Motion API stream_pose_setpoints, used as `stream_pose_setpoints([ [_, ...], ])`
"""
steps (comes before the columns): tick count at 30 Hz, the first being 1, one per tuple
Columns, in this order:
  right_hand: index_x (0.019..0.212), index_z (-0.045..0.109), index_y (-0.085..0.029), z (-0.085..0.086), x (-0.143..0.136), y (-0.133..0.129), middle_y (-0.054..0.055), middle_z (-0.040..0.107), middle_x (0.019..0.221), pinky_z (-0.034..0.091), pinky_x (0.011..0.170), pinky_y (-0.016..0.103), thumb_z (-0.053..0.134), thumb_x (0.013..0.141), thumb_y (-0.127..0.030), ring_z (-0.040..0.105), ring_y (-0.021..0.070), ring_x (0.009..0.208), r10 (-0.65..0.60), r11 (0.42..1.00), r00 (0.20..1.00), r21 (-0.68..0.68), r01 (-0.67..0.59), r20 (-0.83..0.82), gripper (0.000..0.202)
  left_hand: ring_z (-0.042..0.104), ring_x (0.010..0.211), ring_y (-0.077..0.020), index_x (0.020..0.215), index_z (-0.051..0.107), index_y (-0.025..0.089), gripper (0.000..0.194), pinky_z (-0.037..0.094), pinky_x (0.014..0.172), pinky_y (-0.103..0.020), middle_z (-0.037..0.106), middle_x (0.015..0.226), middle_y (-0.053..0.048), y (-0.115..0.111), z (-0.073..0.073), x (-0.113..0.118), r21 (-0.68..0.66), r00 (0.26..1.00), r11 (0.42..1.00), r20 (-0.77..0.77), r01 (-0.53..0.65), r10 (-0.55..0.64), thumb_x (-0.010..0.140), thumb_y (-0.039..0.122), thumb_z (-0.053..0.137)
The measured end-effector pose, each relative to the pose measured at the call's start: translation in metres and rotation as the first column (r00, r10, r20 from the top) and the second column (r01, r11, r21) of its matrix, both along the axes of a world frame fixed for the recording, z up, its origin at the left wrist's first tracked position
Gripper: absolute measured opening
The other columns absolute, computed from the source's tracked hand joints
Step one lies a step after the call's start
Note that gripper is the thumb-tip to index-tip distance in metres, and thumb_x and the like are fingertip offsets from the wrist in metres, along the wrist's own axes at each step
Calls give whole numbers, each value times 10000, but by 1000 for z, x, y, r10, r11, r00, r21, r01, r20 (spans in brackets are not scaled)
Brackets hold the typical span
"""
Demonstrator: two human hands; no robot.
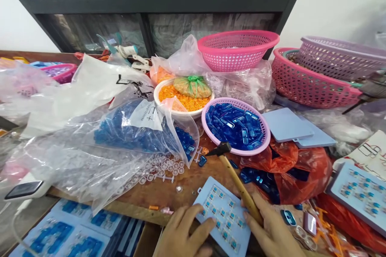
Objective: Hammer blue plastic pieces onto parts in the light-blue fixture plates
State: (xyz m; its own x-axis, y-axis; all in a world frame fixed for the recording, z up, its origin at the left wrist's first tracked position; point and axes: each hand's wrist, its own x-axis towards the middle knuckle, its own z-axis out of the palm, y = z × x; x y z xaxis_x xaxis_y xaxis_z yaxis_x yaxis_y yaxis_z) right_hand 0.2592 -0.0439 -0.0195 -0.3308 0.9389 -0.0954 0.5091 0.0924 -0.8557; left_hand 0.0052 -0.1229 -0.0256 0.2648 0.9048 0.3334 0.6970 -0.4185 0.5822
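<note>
A hammer (238, 182) with a dark metal head and a wooden handle slants up from my right hand (268, 229), which is closed around the lower handle. Under my hands at the table's front edge lies a light blue plastic plate (224, 225) bearing rows of small clear parts with blue centres. My left hand (187, 231) rests over the plate's left side, its fingers spread and bent, touching the surface. Its thumb is out of sight. Beyond the hammer head stands a lilac basket (206, 130) full of blue translucent pieces (237, 126).
A clear bag (75, 164) holds blue and clear pieces at left. Red plastic bags (304, 172) lie at right, near another loaded plate (358, 192). A white bowl (157, 98) holds orange pieces. Pink baskets (238, 62) stand behind. Filled trays (69, 229) sit below the table edge.
</note>
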Motion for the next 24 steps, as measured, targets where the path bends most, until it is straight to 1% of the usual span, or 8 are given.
stream_pose_setpoints([
  [2, 977, 620, -217, 3, -6, 11, 67, 715, 977, 530, 836, 295, 480, 961, -353, 681, 212, 941, 45, 998, 998, 36, -46, 36, 196, 649, 1068, -281, 1244, 668, 291, 300, 583, 894, -397, 691, 1221, -105, 13, -1, -4, 234, 976, 972, -212, 11, 41, 957, 314, 581],
  [4, 1018, 616, -214, 5, -11, 17, 70, 709, 965, 536, 798, 301, 471, 969, -340, 677, 209, 889, 60, 995, 996, 80, -65, 67, 198, 632, 1067, -274, 1209, 666, 243, 287, 587, 879, -384, 683, 1183, -112, 20, -2, 0, 298, 952, 954, -284, -30, 118, 952, 218, 541],
  [9, 1310, 565, -206, 5, -13, 17, 130, 676, 1246, 551, 883, 330, 485, 986, -394, 673, 229, 1042, 19, 985, 995, 168, -35, 94, 384, 634, 942, -257, 1205, 658, 220, 290, 594, 767, -350, 682, 1100, -118, 15, -3, 19, 278, 924, 954, -326, -111, 202, 964, 196, 499],
  [12, 1309, 576, -192, 6, -22, 19, 136, 685, 1251, 557, 897, 358, 490, 982, -393, 687, 238, 1024, -26, 979, 995, 202, 6, 96, 393, 628, 884, -247, 1201, 664, 219, 284, 587, 744, -346, 674, 1069, -124, 9, -7, 24, 278, 912, 946, -318, -170, 257, 981, 210, 484],
  [17, 1270, 579, -163, 7, -44, 27, 140, 692, 1248, 545, 939, 375, 441, 975, -355, 671, 245, 1119, -12, 966, 999, 259, 1, 40, 378, 635, 834, -239, 1217, 649, 173, 294, 592, 695, -333, 680, 1060, -137, 9, -8, 26, 272, 922, 949, -302, -161, 243, 1007, 236, 453],
  [20, 1283, 571, -200, 5, -38, 26, 114, 679, 1278, 548, 944, 350, 474, 976, -343, 660, 225, 1151, -5, 963, 999, 268, -5, 37, 353, 655, 898, -215, 1207, 644, 193, 275, 586, 783, -303, 683, 1082, -111, 12, 3, 14, 242, 955, 957, -208, -159, 212, 1033, 292, 455],
  [22, 1241, 594, -234, 6, -28, 21, 97, 653, 1320, 542, 959, 331, 509, 977, -347, 653, 214, 1164, -14, 963, 999, 268, 2, 41, 299, 661, 932, -197, 1178, 647, 208, 238, 562, 836, -284, 684, 1063, -85, 15, 11, -1, 271, 939, 926, -150, -263, 311, 1037, 290, 473],
  [24, 1211, 602, -250, 11, -20, 15, 91, 630, 1342, 529, 975, 311, 523, 985, -352, 646, 204, 1168, -34, 965, 999, 261, 29, 15, 260, 662, 914, -211, 1143, 655, 205, 224, 547, 822, -307, 689, 1020, -71, 21, 15, -18, 320, 873, 861, -162, -395, 460, 1034, 310, 490],
])
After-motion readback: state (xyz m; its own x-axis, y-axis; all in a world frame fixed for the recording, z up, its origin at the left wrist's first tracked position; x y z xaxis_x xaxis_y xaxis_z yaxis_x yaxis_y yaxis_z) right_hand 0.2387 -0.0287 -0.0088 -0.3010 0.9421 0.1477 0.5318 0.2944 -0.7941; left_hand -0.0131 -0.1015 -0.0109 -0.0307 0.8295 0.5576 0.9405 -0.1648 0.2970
